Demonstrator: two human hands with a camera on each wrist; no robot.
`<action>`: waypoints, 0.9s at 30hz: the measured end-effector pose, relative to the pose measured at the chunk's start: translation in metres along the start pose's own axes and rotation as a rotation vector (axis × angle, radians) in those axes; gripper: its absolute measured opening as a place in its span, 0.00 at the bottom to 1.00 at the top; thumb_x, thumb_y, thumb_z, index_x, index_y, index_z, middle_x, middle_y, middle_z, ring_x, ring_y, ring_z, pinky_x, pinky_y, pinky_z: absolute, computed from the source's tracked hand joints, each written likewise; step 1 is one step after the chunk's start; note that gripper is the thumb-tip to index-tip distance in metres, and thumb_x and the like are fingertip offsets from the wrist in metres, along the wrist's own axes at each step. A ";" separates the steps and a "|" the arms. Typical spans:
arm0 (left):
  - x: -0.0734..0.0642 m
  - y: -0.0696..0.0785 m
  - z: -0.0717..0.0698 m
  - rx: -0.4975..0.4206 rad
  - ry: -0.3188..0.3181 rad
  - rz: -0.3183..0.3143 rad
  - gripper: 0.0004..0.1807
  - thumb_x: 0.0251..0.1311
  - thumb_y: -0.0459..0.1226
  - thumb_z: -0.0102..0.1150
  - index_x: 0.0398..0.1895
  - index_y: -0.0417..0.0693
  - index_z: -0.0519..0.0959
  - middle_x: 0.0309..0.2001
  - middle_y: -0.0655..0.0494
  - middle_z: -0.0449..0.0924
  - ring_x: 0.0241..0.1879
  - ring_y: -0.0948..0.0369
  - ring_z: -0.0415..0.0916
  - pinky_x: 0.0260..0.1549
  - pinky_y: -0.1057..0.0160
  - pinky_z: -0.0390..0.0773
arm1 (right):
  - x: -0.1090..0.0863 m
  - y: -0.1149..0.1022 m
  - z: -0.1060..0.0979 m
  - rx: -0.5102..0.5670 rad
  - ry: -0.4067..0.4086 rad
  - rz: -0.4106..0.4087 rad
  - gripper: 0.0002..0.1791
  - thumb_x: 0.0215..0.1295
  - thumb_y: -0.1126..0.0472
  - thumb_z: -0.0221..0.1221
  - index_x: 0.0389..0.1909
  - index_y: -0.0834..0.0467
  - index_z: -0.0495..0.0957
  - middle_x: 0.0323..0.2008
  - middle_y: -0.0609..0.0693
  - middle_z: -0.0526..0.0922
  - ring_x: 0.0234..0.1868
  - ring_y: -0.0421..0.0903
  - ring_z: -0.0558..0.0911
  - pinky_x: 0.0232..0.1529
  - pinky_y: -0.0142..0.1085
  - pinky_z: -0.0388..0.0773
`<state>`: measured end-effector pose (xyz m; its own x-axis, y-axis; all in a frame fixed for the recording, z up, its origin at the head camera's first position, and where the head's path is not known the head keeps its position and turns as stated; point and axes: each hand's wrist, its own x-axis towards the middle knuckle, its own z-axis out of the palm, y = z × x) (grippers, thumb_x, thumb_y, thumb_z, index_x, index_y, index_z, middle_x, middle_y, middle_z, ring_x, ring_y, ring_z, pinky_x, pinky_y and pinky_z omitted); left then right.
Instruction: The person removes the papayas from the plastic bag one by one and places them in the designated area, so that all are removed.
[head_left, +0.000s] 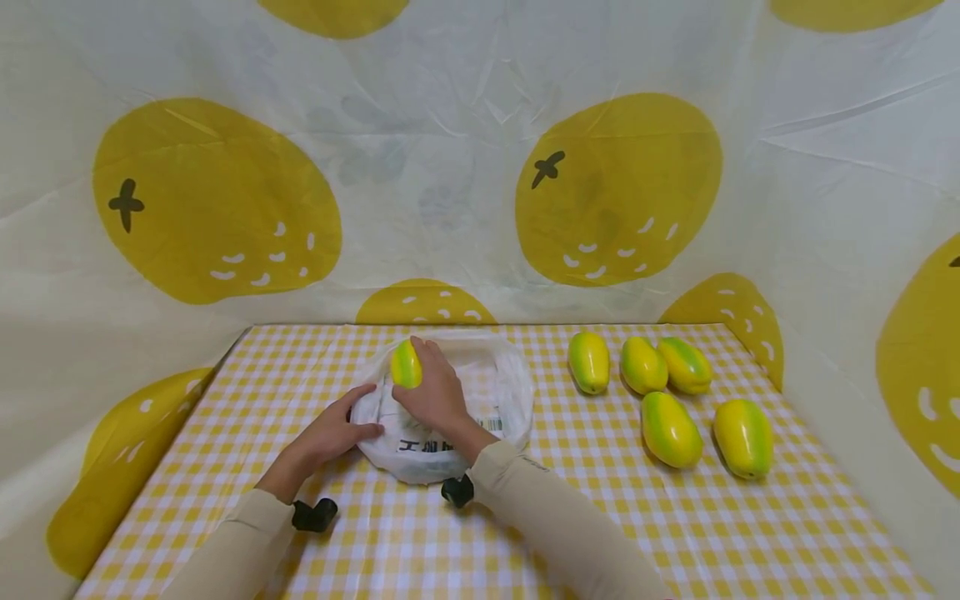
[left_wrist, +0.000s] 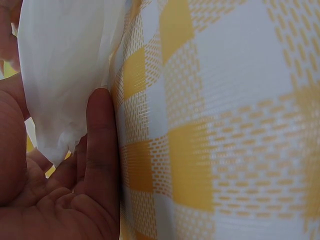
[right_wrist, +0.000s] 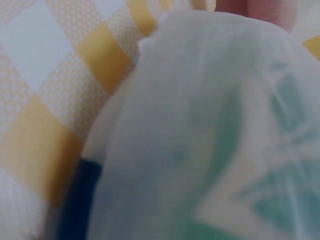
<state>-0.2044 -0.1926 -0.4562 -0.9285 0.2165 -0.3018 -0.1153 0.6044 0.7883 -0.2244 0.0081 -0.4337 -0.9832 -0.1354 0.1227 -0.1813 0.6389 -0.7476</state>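
Observation:
A white plastic bag (head_left: 519,392) lies with its mouth spread wide on the table; dark print shows inside it. My right hand (head_left: 437,392) reaches over the bag and grips a yellow and green papaya (head_left: 406,365) within its left part. At the bag's left side, my left hand (head_left: 333,429) holds the rim, thumb and fingers set apart around it. The left wrist view shows the thin plastic (left_wrist: 65,75) between that thumb and the fingers (left_wrist: 101,135). In the right wrist view the bag's green-printed side (right_wrist: 200,130) fills most of the picture, with fingertips (right_wrist: 270,11) at the top.
Several more papayas (head_left: 588,363) lie to the right of the bag, two of them touching at the back. A yellow checked cloth (head_left: 585,508) covers the table. Behind and beside it hangs a pale curtain (head_left: 435,183) printed with large yellow fruit.

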 end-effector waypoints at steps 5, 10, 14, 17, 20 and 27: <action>0.001 0.000 0.000 -0.006 0.002 -0.006 0.46 0.67 0.45 0.66 0.84 0.54 0.54 0.83 0.36 0.50 0.81 0.37 0.49 0.77 0.32 0.52 | -0.003 -0.001 -0.008 -0.008 0.017 -0.009 0.45 0.64 0.52 0.65 0.81 0.47 0.60 0.81 0.54 0.61 0.69 0.57 0.75 0.65 0.55 0.76; 0.001 0.000 0.000 -0.007 0.001 -0.011 0.46 0.67 0.45 0.66 0.84 0.54 0.54 0.83 0.36 0.50 0.82 0.38 0.49 0.78 0.32 0.52 | -0.005 -0.001 -0.016 0.007 0.027 -0.018 0.45 0.63 0.53 0.66 0.81 0.48 0.61 0.81 0.55 0.62 0.67 0.59 0.76 0.62 0.55 0.77; 0.000 0.001 0.000 -0.002 -0.002 -0.013 0.46 0.67 0.45 0.66 0.84 0.53 0.53 0.83 0.36 0.49 0.82 0.37 0.48 0.78 0.32 0.52 | -0.006 -0.001 -0.021 0.009 0.028 -0.021 0.45 0.63 0.53 0.66 0.81 0.48 0.60 0.81 0.55 0.61 0.65 0.60 0.77 0.61 0.55 0.77; 0.000 0.002 0.000 0.007 -0.002 -0.023 0.46 0.67 0.45 0.66 0.84 0.54 0.53 0.83 0.36 0.49 0.82 0.37 0.48 0.78 0.32 0.51 | -0.007 0.001 -0.025 -0.002 0.033 -0.024 0.45 0.63 0.53 0.65 0.81 0.48 0.60 0.81 0.56 0.60 0.63 0.60 0.78 0.58 0.54 0.77; 0.000 0.002 0.001 0.007 0.001 -0.038 0.46 0.67 0.46 0.66 0.84 0.55 0.53 0.84 0.37 0.48 0.82 0.37 0.47 0.78 0.32 0.50 | -0.009 0.002 -0.030 -0.013 0.036 -0.026 0.45 0.62 0.53 0.66 0.81 0.48 0.60 0.82 0.55 0.60 0.65 0.60 0.77 0.58 0.54 0.77; 0.000 0.002 0.001 0.018 0.000 -0.037 0.46 0.68 0.45 0.65 0.84 0.54 0.53 0.83 0.36 0.48 0.81 0.37 0.48 0.77 0.32 0.51 | -0.012 0.004 -0.041 -0.014 0.030 -0.010 0.46 0.63 0.53 0.66 0.81 0.47 0.59 0.82 0.53 0.59 0.66 0.60 0.77 0.57 0.54 0.77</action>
<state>-0.2044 -0.1905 -0.4547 -0.9236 0.1942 -0.3304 -0.1428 0.6257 0.7669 -0.2139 0.0433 -0.4114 -0.9815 -0.1192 0.1496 -0.1910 0.6482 -0.7371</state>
